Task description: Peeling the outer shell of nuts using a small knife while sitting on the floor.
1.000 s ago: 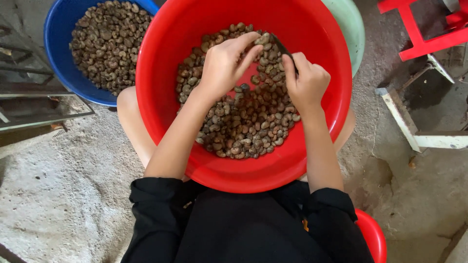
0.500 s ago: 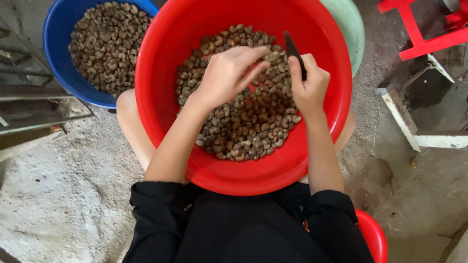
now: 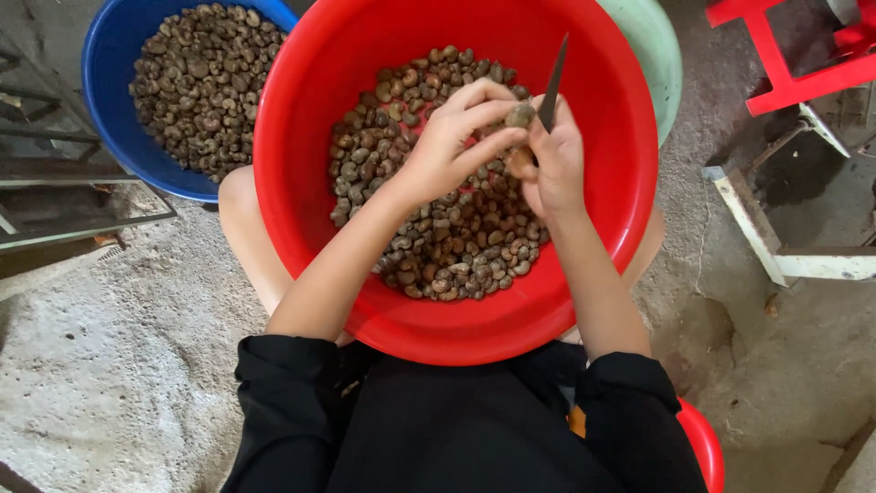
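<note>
A single brown nut (image 3: 521, 116) is now pinched between the fingertips of the left hand (image 3: 453, 137), lifted clear of the heap of nuts (image 3: 438, 210) below; half a second ago those fingers were still down among the pile. The right hand (image 3: 554, 160) has closed in until it touches the left, its fingers clamped around a small knife (image 3: 552, 82) whose dark blade points up and away just beside the nut. Judging from that, picking is over and the blade is being brought to the shell. Under both hands sits the red basin (image 3: 365, 301), resting on the person's lap. Beyond the left hand, a blue basin (image 3: 105, 110) holds more nuts. A pale green basin (image 3: 662, 50) edges out past the right hand.
</note>
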